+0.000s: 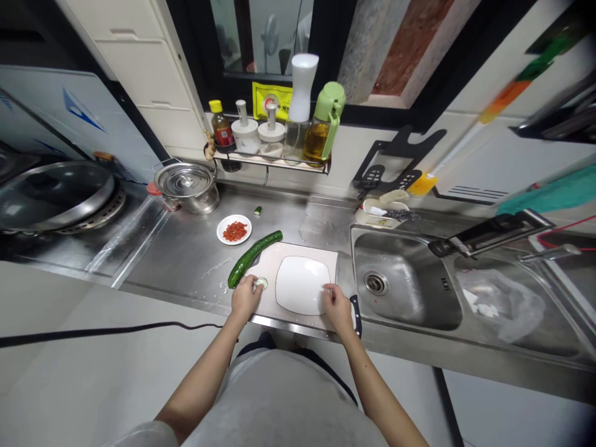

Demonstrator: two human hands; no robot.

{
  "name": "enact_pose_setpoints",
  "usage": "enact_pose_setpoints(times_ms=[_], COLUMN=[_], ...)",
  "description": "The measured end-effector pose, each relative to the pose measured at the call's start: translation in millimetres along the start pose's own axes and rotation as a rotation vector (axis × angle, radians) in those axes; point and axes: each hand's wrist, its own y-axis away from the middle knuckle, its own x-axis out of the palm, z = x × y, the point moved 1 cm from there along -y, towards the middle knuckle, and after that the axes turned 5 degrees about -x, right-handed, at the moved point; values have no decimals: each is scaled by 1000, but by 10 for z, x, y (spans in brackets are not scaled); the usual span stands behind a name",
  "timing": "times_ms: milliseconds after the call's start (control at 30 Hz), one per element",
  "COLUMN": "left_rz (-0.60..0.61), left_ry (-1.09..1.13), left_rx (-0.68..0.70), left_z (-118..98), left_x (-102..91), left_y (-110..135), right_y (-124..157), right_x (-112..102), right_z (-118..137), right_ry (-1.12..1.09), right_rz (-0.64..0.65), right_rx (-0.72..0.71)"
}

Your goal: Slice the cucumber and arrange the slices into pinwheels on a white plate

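Note:
A white rectangular plate (pixel 302 285) with a thin dark rim lies on a pale cutting board (pixel 266 308). My left hand (pixel 245 298) is at the board's left side, thumb and fingers closed on pale cucumber slices (pixel 261 284). A long green cucumber (pixel 254 257) lies just beyond that hand, slanting across the board's left edge. Over the plate's right edge is my right hand (pixel 338 305), fingertips pinched together; what they hold, if anything, I cannot make out. A knife with a black handle (pixel 356 315) rests beside that hand, its blade mostly hidden.
A small plate (pixel 222 231) of red pieces and a cucumber end (pixel 257 211) sit behind the cucumber. Farther left stands a lidded steel pot (pixel 195 192). A steel sink (pixel 405 279) adjoins the board's right side. Bottles fill a wall rack (pixel 279 160).

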Motion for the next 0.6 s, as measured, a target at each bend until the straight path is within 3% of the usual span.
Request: enact_pose_setpoints(times_ms=[200,400,600], left_rz=[-31,-29,-49], left_ry=[-15,-36,-35], left_rx=[21,46,59], left_z=[6,36,35], left_x=[-15,26,37], left_y=[-14,1,-21], right_y=[-48,-207,-260], right_x=[13,-12,-3], right_z=[-51,0,31], right_ry=[150,223,242], right_rz=[-36,71,78], right_rx=[78,176,206])
